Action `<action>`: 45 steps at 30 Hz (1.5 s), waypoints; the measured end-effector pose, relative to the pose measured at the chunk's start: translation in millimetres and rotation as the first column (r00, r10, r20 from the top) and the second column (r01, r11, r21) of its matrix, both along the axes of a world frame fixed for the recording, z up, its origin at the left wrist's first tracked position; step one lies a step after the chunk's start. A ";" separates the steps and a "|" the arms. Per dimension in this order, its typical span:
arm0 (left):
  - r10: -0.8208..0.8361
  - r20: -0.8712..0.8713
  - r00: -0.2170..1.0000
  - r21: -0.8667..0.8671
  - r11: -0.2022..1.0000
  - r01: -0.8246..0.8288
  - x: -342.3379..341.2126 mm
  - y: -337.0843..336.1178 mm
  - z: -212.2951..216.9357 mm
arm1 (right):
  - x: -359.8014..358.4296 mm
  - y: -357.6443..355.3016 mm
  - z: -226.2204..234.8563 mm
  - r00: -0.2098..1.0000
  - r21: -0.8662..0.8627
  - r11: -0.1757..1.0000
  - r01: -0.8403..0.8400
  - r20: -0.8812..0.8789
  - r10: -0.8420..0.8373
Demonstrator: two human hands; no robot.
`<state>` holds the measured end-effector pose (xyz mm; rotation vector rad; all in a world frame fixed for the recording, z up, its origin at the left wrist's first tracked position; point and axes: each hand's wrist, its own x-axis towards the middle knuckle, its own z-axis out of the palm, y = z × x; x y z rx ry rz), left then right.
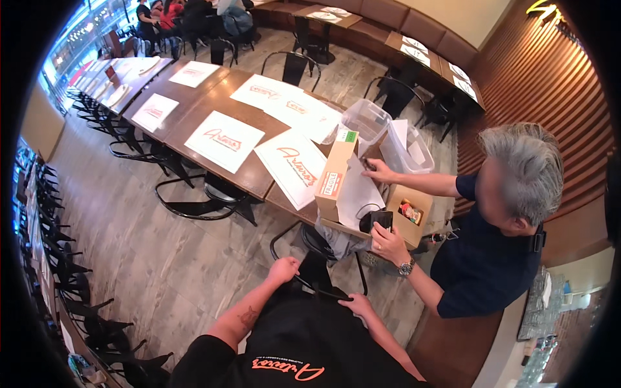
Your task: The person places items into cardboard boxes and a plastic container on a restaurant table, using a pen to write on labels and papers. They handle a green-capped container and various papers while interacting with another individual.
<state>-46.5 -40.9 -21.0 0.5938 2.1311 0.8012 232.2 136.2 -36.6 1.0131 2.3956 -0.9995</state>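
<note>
A black metal chair (315, 269) stands in front of me, its back toward my body. My left hand (283, 269) is closed at the left side of the chair's back, fingers curled. On the other side of that back, my right hand (358, 304) is closed on the rail. Past the chair, a co-worker's hand holds a small black device (377, 221) with a thin cable over an open cardboard box (336, 169). The co-worker's other hand reaches to the box's raised paper lining (359, 187).
A smaller cardboard box (409, 210) holds a colourful figurine. Clear plastic bins (406, 147) stand behind it on the long brown table (223, 88), which is laid with white printed placemats (224, 141). Black chairs (206, 199) line its near side. Seated people (236, 19) are far off.
</note>
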 end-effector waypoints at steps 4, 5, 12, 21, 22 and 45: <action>0.005 0.100 0.995 0.041 0.999 -0.009 -13.0 3.0 4.8 | -13.9 1.2 8.0 0.991 -0.055 0.998 0.032 0.128 -0.025; -0.007 0.107 0.994 0.049 0.999 0.002 -11.0 6.2 4.6 | -10.4 1.9 8.1 0.990 -0.047 0.998 0.044 0.135 -0.037; -0.027 0.088 0.996 0.080 0.997 0.020 -17.2 5.8 -2.2 | -15.9 -1.5 10.8 0.996 0.036 0.999 0.031 0.077 -0.034; -0.064 0.021 0.998 0.075 0.995 0.062 -11.8 -2.7 3.5 | -8.1 -12.1 0.4 0.992 0.072 0.996 0.051 0.115 -0.059; -0.062 0.073 0.995 0.057 0.997 0.058 -8.6 0.8 -0.6 | -1.0 -6.1 -8.7 0.997 0.115 0.993 -0.018 0.074 0.010; -0.180 -0.062 0.982 0.188 0.964 0.189 -13.4 2.4 -13.1 | 12.2 -45.1 59.3 0.804 -0.127 0.856 0.502 -0.296 -0.515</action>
